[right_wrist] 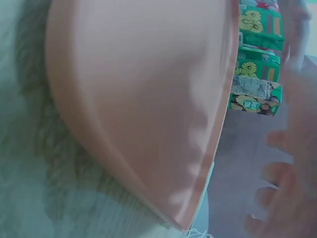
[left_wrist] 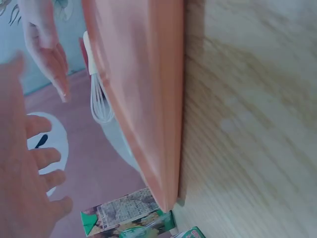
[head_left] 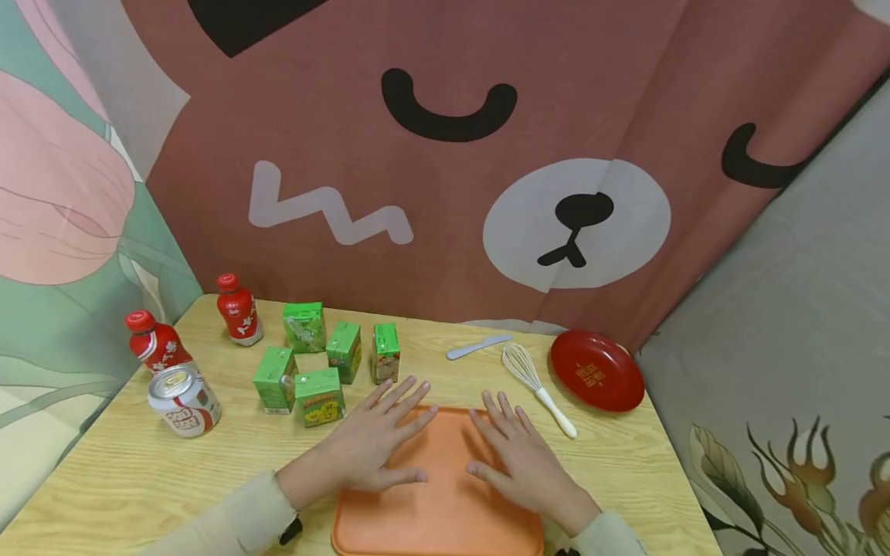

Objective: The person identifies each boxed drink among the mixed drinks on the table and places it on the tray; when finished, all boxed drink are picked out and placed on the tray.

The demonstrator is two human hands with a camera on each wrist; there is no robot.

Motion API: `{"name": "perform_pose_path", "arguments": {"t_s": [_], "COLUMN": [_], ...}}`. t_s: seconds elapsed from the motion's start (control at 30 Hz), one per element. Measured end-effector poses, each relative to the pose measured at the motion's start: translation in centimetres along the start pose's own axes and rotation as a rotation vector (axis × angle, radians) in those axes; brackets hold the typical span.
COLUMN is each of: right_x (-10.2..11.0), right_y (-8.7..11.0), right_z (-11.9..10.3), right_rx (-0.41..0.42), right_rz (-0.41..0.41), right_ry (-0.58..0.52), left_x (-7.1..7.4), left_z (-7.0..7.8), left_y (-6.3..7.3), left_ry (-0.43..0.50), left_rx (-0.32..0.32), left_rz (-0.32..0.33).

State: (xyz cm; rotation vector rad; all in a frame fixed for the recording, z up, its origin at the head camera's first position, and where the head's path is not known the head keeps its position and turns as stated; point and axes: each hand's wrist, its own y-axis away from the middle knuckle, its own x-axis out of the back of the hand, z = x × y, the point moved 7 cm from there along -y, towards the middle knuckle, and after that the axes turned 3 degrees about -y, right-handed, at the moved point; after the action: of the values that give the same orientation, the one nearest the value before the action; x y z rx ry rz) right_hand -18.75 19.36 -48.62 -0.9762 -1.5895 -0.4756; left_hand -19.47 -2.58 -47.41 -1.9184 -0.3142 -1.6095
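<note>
Both hands hover above an orange tray (head_left: 445,510) at the table's front. My left hand (head_left: 378,440) spreads its fingers over the tray's left side and holds nothing. Over the right side, my right hand (head_left: 521,459) is likewise spread, with nothing in it. In the left wrist view the left hand (left_wrist: 25,163) shows above the tray (left_wrist: 133,64); the right wrist view shows the right hand (right_wrist: 287,183) above it too. Just beyond the left fingertips stand several green drink cartons (head_left: 320,398). A white-handled whisk (head_left: 538,386) lies beyond the right hand.
Two red bottles (head_left: 239,309) and a white-and-red can (head_left: 185,401) stand at the left. A grey-blue knife (head_left: 478,347) lies towards the back, left of the whisk. At the right back is a red plate (head_left: 596,371). A brown bear-print cloth (head_left: 445,262) rises behind the table.
</note>
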Motion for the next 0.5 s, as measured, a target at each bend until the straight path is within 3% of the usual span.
{"name": "perform_pose_path", "arguments": {"t_s": [0.13, 0.23, 0.4, 0.5], "right_x": [1.8, 2.5, 1.9, 0.9], "right_y": [-0.1, 0.2, 1.6, 2.7], "right_z": [1.3, 3.5, 7.4, 8.9], "right_rx": [-0.05, -0.193, -0.517, -0.646], "right_rz": [0.231, 0.324, 0.299, 0.245], "right_ry": [-0.128, -0.333, -0.611, -0.742], "left_x": [1.2, 2.7, 5.3, 6.8], "left_z": [-0.5, -1.3, -3.7, -5.5], "left_y": [0.1, 0.4, 1.7, 2.7], "left_ry": [0.003, 0.015, -0.001, -0.022], "left_rx": [0.005, 0.019, 0.1, 0.166], "left_rz": [0.088, 0.181, 0.264, 0.274]}}
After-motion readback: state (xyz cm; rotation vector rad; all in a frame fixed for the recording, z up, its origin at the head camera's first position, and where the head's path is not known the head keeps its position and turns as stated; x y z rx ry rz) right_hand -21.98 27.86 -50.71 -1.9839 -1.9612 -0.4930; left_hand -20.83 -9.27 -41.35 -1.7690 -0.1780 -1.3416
